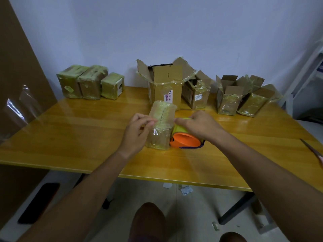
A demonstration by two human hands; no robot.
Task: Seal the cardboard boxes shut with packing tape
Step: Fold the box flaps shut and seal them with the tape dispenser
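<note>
A small cardboard box (161, 123) wrapped in yellowish tape stands on the wooden table (78, 137) in front of me. My left hand (138, 131) rests against the box's left side, fingers curled, fingertips pinching at the tape near its top edge. My right hand (199, 125) grips the tape dispenser (185, 138), an orange core with a yellow-green tape roll, pressed against the box's right side. Three taped boxes (89, 83) stand at the back left. Several open boxes (166, 84) with raised flaps line the back right.
Scissors (312, 151) lie at the table's right edge. A brown board with a loose clear film (22, 102) leans at the left. A dark phone (39, 202) lies on a surface below left. Scraps of paper litter the floor under the table.
</note>
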